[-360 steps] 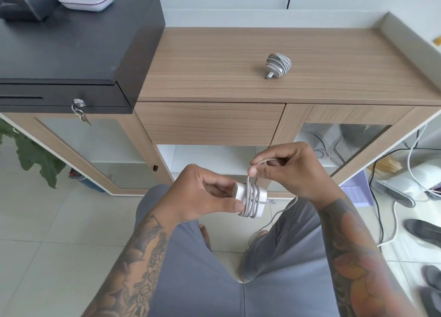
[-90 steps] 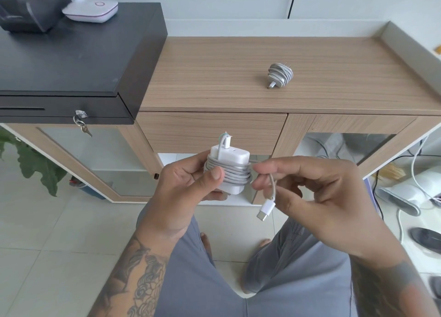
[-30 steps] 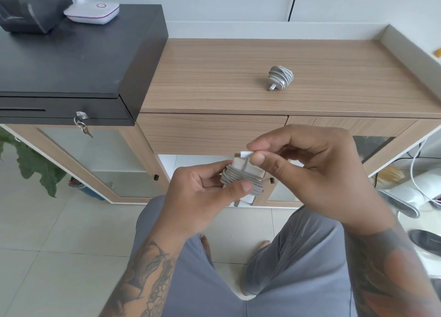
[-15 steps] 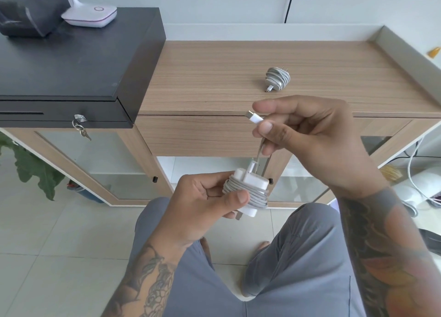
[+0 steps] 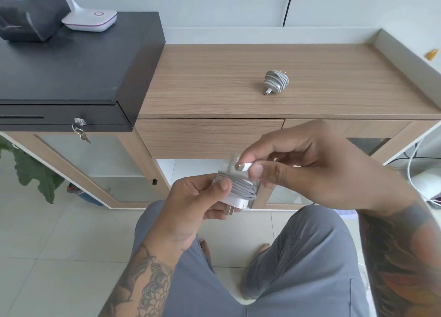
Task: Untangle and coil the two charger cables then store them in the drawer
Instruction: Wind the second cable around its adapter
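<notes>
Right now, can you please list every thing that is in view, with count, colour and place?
charger: 1, white, grey cable wound on it, in left hand
plug end: 1, white, pinched by right fingers
coiled charger: 1, grey, on cabinet top
cabinet: 1, wood
drawer: 1, wood, shut
black box: 1, left, keys in lock
lamp base: 1, white, on black box
plant: 1, green, floor left
left hand: 1
right hand: 1

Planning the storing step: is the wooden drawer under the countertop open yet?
No, the light wooden drawer sits flush and shut beneath the wooden countertop, where the small grey cable-wrapped charger rests.
</notes>
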